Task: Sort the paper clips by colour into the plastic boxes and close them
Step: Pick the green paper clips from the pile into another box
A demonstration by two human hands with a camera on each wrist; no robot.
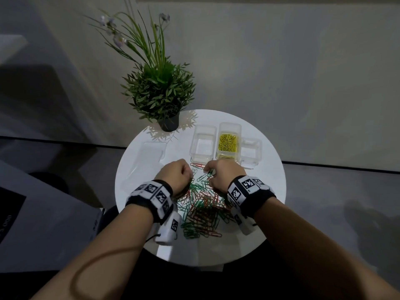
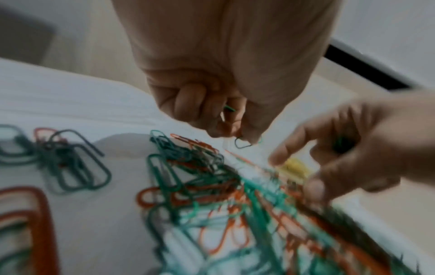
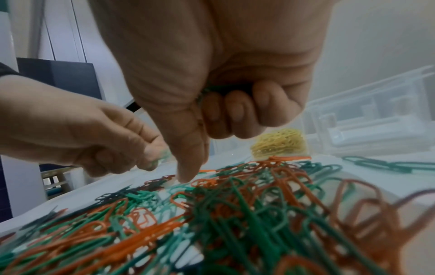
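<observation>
**Two hands work a tangle of red and green clips on a small round table**

Head view: On the white round table (image 1: 266,191), the left hand (image 1: 173,176) and right hand (image 1: 223,175) hover with curled fingers over the far edge of a pile of red and green paper clips (image 1: 201,211). Beyond them stand three clear plastic boxes — an empty box (image 1: 203,144), a box of yellow clips (image 1: 228,141) and, to its right, a third box (image 1: 251,151). A clear lid (image 1: 149,154) lies to the left, a potted plant (image 1: 160,94) at the far rim. Marker-covered wristbands (image 1: 151,198) hide part of the pile.

Left wrist view: The left hand (image 2: 223,93) curls shut, thumb and finger pinching a green clip (image 2: 242,144) just above the pile; the right hand (image 2: 348,148) blurs in beside it.

Right wrist view: The right hand (image 3: 212,83) clasps a bundle of green clips (image 3: 223,89) in its curled fingers, forefinger pointing down onto the heap — the yellow clips (image 3: 280,143) and boxes lie behind.
</observation>
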